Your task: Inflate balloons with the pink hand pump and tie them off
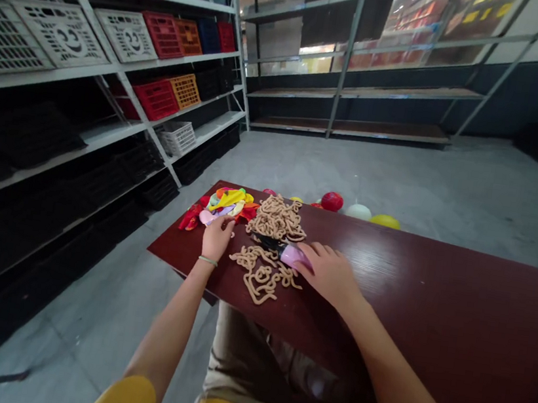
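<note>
My left hand (216,237) reaches to a heap of flat, uninflated balloons (223,205) in yellow, red, orange and pink at the far left of the dark red table (410,293); its fingers close on a pale pink balloon at the heap's edge. My right hand (328,270) lies over a pink hand pump (286,253) with a black nozzle and grips it. Tan rubber bands lie in a pile (277,218) behind the pump and in a looser scatter (263,276) in front of it.
Inflated balloons, red (332,200), white (358,211) and yellow (385,221), lie on the grey floor beyond the table. Metal shelving with white (58,31), red (155,99) and orange crates runs along the left; more shelves stand at the back.
</note>
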Motion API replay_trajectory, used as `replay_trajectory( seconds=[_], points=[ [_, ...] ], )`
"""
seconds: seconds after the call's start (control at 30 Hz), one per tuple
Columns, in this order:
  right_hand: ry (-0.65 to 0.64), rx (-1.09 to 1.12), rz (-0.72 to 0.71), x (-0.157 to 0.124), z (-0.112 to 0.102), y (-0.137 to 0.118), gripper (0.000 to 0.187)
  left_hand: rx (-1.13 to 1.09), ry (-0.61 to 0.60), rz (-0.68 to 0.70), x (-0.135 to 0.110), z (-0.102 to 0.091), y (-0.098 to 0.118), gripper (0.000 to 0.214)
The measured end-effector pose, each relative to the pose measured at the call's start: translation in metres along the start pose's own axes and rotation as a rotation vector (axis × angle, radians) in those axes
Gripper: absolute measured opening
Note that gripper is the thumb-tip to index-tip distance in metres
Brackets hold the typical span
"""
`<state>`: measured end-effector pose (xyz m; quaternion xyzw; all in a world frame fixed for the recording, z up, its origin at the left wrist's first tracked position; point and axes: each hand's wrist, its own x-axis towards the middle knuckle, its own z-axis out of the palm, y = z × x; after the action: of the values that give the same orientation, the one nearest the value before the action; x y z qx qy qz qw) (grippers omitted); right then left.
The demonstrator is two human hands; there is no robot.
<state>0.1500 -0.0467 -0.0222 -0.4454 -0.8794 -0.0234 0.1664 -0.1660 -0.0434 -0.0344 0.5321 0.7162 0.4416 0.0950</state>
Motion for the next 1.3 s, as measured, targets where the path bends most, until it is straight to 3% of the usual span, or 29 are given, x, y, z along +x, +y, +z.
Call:
replay_trajectory(
  seconds=[0.13, 0.23, 0.37, 0.5, 0.7, 0.9, 1.07, 1.2, 1.3],
  points=[
    [-0.088, -0.026, -0.005, 0.001, 0.003, -0.001, 0.043, 0.065, 0.049, -0.058, 0.000, -0.014, -0.023, 0.019],
    [-0.107, -0.042, -0.008, 0.001, 0.005, -0.003, 0.046, 0.088, 0.054, -0.038, 0.001, -0.013, -0.032, 0.018],
    [-0.120, -0.048, 0.015, 0.000, 0.005, -0.005, 0.047, 0.131, -0.018, 0.110, 0.010, 0.001, -0.028, 0.017],
    [-0.165, -0.052, 0.040, 0.001, 0.001, -0.006, 0.048, 0.315, -0.085, 0.292, 0.023, 0.021, -0.017, 0.023],
    [-0.209, -0.028, 0.063, 0.003, -0.002, -0.007, 0.048, 0.501, 0.038, 0.188, 0.032, 0.039, -0.021, 0.020],
    [-0.232, -0.010, 0.053, 0.004, -0.003, -0.006, 0.047, 0.484, 0.022, 0.218, 0.030, 0.036, -0.022, 0.015],
    [-0.231, 0.002, 0.041, 0.003, -0.003, -0.005, 0.052, 0.310, 0.139, 0.273, 0.029, 0.027, -0.012, 0.013],
    [-0.199, 0.049, 0.022, 0.001, -0.003, 0.001, 0.051, -0.064, 0.170, 0.131, 0.030, 0.026, 0.006, 0.012],
    [-0.123, 0.113, 0.090, 0.002, -0.004, 0.009, 0.051, -0.337, 0.209, 0.001, 0.033, 0.034, 0.027, 0.014]
  ],
)
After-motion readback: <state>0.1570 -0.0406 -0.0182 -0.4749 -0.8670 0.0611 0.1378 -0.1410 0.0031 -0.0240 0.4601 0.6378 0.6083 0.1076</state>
